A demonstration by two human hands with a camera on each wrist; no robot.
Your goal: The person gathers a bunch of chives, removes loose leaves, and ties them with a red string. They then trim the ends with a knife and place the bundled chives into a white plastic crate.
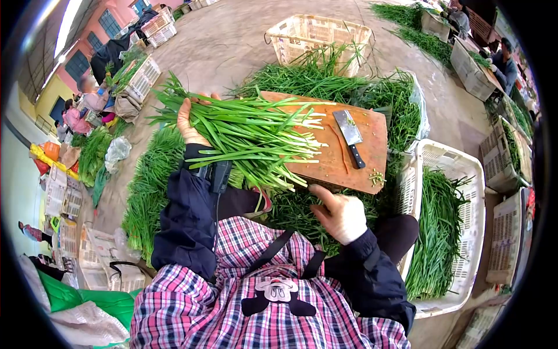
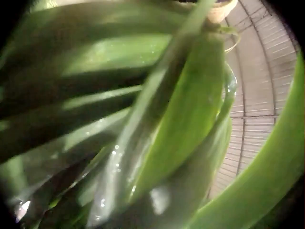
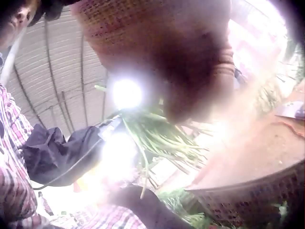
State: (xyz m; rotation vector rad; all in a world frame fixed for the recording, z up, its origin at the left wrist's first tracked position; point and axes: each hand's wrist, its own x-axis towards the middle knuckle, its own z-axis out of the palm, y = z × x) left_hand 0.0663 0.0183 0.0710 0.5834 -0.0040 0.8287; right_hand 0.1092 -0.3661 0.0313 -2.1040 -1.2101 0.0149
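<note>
In the head view my left hand holds a large bunch of garlic chives, leafy tops to the left and pale cut ends fanned out over a wooden board. Long flat leaves fill the left wrist view and hide that hand. My right hand hovers by the board's near edge, fingers loosely bent, holding nothing; in the right wrist view its glove looms large and dark. A black-handled knife lies on the board, beside a thin reddish strip and small green trimmings.
To the right stands a white plastic crate with chives inside. Another crate is beyond the board. Piles of chives lie on the floor at left and around the board. Other people sit among crates farther off.
</note>
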